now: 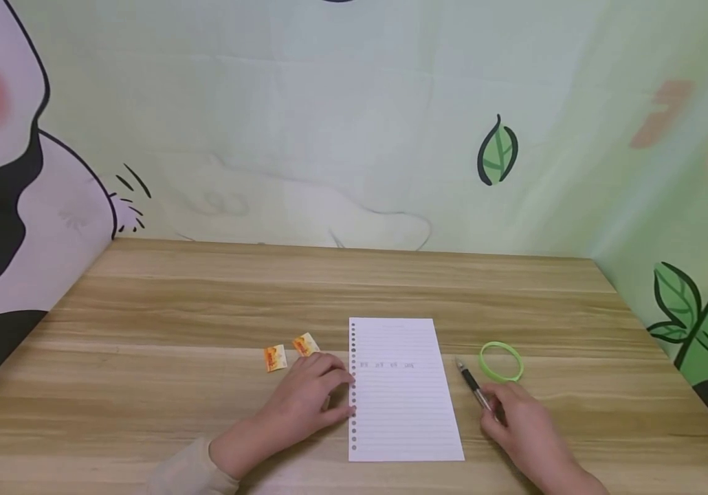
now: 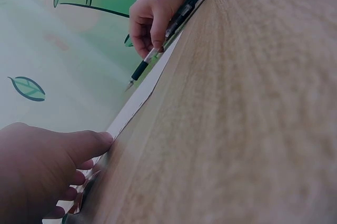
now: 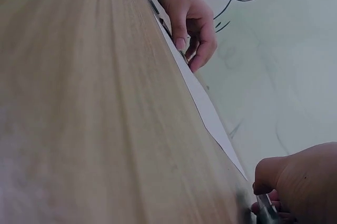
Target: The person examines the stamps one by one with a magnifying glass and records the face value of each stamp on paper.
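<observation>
A white lined sheet of paper (image 1: 400, 412) with punched holes down its left side lies on the table, a short row of handwriting across it. My left hand (image 1: 307, 392) rests at its left edge, thumb and fingertips touching the holed margin; the left wrist view shows the thumb (image 2: 95, 142) against the paper's edge. Right of the sheet, my right hand (image 1: 524, 426) pinches a pen (image 1: 471, 380) with a black grip and a clear barrel. The pen's tip points away from me, beside the sheet. My fingers hide its rear part in the head view.
Two small orange-and-cream squares, one nearer the left (image 1: 275, 358) and one partly behind my left hand (image 1: 306, 344), lie on the wooden table (image 1: 144, 385). A lime-green ring (image 1: 520, 363) lies beyond my right hand. A printed cloth backdrop (image 1: 304, 124) borders the table's back and sides.
</observation>
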A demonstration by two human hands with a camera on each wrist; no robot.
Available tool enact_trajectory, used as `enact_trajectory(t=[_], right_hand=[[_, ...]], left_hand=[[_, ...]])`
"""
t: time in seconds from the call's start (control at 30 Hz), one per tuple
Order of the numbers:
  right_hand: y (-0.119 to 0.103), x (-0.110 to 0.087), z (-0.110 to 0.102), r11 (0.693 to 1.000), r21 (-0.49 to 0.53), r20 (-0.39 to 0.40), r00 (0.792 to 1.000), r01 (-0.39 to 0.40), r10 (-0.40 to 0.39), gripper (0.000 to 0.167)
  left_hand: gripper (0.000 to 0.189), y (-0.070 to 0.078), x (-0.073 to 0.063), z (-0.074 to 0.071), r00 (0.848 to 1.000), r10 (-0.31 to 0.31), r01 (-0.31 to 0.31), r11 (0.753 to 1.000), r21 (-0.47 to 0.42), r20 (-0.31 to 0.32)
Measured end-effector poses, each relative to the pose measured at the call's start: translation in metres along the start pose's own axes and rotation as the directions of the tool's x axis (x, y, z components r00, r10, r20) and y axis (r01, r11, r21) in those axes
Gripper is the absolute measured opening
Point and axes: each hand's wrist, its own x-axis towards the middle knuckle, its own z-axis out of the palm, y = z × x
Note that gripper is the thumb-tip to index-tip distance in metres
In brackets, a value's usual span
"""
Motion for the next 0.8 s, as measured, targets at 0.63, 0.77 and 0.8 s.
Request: enact_trajectory(t=[0.63,0.77,0.8], right_hand=[[0.001,0.002,-0.02,0.975,0.215,-0.039,0.998,0.056,-0.048,0.029],[0.003,0.004,-0.027,0.943,0.33,-0.008,0.999,0.042,-0.042,0.028],[0.004,0.004,-0.028,0.926,0.374,0.004,0.999,0.044,-0.049,0.027]], left_hand=[[0.035,0.0,-0.001,-0.001,1.0,-0.007,0.007,1.0,-0.003,0.003],[0.035,0.0,-0.001,-0.001,1.0,-0.005,0.005,1.0,-0.006,0.002],[0.035,0.0,-0.001,-0.001,1.0,-0.006,0.006,1.0,-0.008,0.003]])
